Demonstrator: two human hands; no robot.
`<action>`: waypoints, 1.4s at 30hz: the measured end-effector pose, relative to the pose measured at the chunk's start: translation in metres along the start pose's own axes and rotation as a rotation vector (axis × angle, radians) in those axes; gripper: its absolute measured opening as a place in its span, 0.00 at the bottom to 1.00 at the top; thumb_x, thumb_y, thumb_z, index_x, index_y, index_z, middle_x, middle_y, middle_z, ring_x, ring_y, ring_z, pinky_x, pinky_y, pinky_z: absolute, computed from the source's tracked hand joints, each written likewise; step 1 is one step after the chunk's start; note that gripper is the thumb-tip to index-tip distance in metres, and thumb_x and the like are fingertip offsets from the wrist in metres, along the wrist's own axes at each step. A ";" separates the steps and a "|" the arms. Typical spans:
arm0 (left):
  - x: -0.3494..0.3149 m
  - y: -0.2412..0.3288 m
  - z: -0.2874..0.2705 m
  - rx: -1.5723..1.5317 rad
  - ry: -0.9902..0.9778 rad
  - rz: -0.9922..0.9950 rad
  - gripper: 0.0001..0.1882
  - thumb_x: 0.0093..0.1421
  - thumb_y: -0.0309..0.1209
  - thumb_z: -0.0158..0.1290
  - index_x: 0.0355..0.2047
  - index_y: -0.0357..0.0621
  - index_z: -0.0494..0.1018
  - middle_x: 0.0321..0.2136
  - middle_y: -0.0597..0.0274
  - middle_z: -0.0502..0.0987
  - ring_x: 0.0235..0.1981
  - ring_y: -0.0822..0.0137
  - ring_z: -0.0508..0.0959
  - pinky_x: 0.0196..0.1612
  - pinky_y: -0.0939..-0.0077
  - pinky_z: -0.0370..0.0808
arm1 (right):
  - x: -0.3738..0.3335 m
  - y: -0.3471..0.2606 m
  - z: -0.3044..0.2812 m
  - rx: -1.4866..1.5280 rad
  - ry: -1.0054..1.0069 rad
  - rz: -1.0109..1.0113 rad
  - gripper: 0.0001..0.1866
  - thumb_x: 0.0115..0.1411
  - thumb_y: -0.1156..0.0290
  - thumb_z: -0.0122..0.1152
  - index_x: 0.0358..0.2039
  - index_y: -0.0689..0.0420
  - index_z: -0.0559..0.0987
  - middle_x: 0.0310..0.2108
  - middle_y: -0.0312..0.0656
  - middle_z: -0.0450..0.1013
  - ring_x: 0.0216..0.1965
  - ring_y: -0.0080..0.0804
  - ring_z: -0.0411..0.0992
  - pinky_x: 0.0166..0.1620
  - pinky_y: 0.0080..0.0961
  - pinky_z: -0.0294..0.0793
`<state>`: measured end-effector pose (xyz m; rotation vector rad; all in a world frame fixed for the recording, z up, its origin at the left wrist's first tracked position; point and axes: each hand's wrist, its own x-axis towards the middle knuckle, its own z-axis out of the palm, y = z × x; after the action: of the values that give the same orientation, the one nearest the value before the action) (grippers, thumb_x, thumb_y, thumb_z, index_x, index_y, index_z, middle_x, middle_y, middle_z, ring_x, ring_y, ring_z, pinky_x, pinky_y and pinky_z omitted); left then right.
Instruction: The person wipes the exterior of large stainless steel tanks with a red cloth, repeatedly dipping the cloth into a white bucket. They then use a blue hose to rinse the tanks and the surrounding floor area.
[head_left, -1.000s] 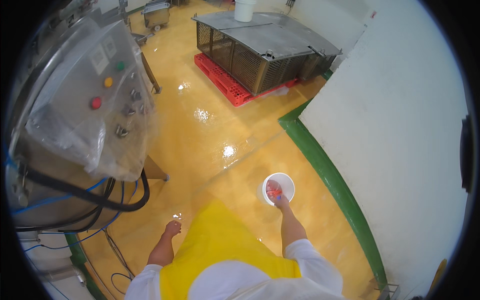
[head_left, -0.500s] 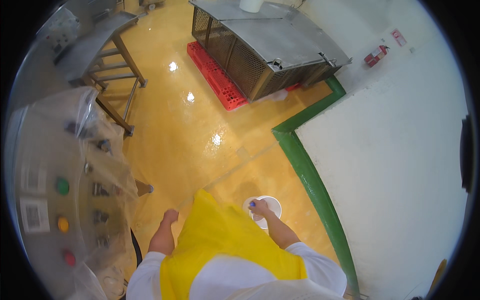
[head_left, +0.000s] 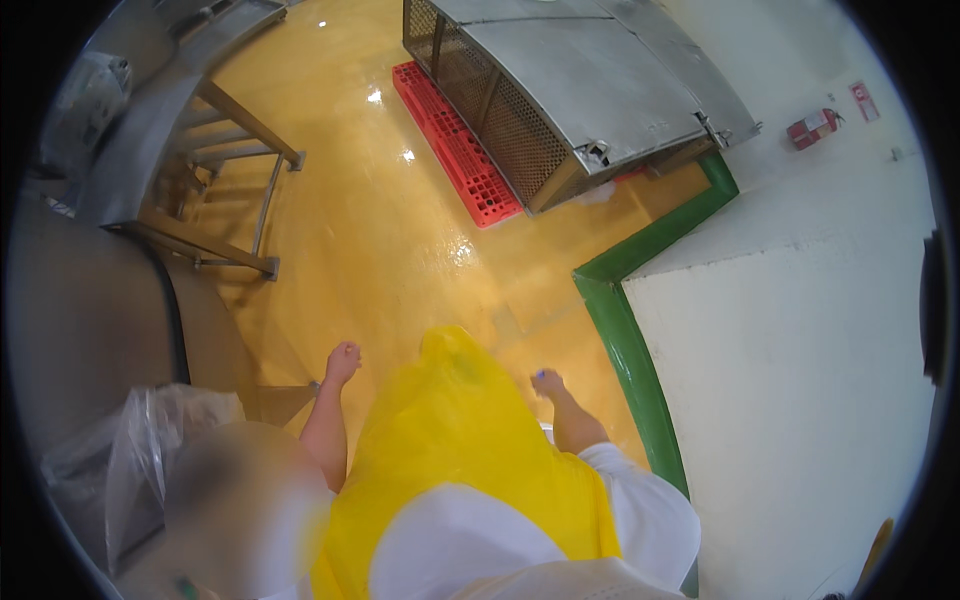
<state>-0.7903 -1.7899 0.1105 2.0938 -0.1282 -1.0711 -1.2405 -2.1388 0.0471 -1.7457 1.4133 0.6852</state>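
My right hand (head_left: 546, 382) hangs beside the yellow apron (head_left: 465, 430), fingers closed round a small blue grip (head_left: 540, 375). This looks like the handle of a white bucket. Only a sliver of the white bucket (head_left: 546, 428) shows below the hand; the apron and my forearm hide the rest. On the other side of the apron, my left hand (head_left: 345, 362) is held out over the yellow floor with its fingers curled in. I see nothing in it.
Ahead stands a large metal cage box (head_left: 590, 80) beside a red pallet (head_left: 460, 150). A metal-legged table (head_left: 205, 200) and clear plastic sheeting (head_left: 170, 440) are at the left. A green curb (head_left: 630, 370) edges the white wall on the right, where a fire extinguisher (head_left: 812, 128) hangs.
I have moved forward past the plastic-covered control panel. Both hands have swung forward and up in the picture. The bucket has slipped mostly out of sight behind the apron and my forearm.
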 end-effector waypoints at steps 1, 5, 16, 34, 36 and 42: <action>0.006 0.009 0.002 -0.022 -0.001 -0.039 0.18 0.64 0.37 0.51 0.47 0.34 0.72 0.37 0.51 0.79 0.32 0.65 0.81 0.35 0.73 0.79 | 0.034 -0.024 -0.021 -0.151 0.197 -0.139 0.26 0.58 0.47 0.56 0.42 0.58 0.81 0.43 0.53 0.78 0.47 0.50 0.76 0.50 0.42 0.75; 0.008 -0.035 -0.010 -0.039 0.065 -0.250 0.16 0.64 0.35 0.50 0.45 0.35 0.71 0.34 0.52 0.79 0.33 0.66 0.81 0.33 0.72 0.79 | 0.110 -0.215 -0.120 -0.160 0.230 -0.410 0.22 0.57 0.52 0.58 0.39 0.60 0.77 0.37 0.57 0.77 0.41 0.56 0.76 0.45 0.46 0.75; 0.066 -0.024 -0.013 0.660 -0.257 -0.257 0.16 0.61 0.36 0.45 0.37 0.39 0.79 0.36 0.45 0.80 0.39 0.48 0.81 0.42 0.54 0.77 | 0.240 -0.516 -0.199 -0.087 0.197 -0.674 0.20 0.58 0.52 0.61 0.36 0.58 0.77 0.30 0.50 0.77 0.34 0.45 0.77 0.39 0.39 0.75; 0.545 0.406 -0.230 -0.141 0.322 0.097 0.19 0.66 0.38 0.51 0.47 0.33 0.72 0.29 0.56 0.79 0.30 0.67 0.80 0.33 0.72 0.77 | 0.437 -0.672 -0.349 -0.360 0.043 -0.328 0.18 0.58 0.56 0.61 0.44 0.54 0.78 0.43 0.54 0.77 0.48 0.50 0.75 0.50 0.42 0.74; 0.565 0.396 -0.227 -0.250 0.277 0.079 0.17 0.66 0.37 0.50 0.46 0.35 0.72 0.31 0.58 0.77 0.32 0.69 0.79 0.34 0.74 0.77 | 0.489 -0.732 -0.371 -0.305 0.096 -0.435 0.21 0.56 0.58 0.63 0.45 0.56 0.76 0.45 0.54 0.76 0.46 0.51 0.75 0.50 0.43 0.74; 0.541 0.351 -0.205 0.335 0.169 -0.267 0.17 0.61 0.39 0.51 0.38 0.36 0.76 0.29 0.49 0.80 0.32 0.52 0.81 0.34 0.59 0.77 | 0.536 -0.985 -0.435 -0.339 -0.076 -0.590 0.22 0.55 0.61 0.67 0.46 0.58 0.74 0.37 0.49 0.78 0.40 0.42 0.78 0.43 0.38 0.77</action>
<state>-0.2094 -2.1344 0.0660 2.5501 0.0624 -1.0774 -0.1838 -2.7123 0.0889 -2.2303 0.6882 0.6730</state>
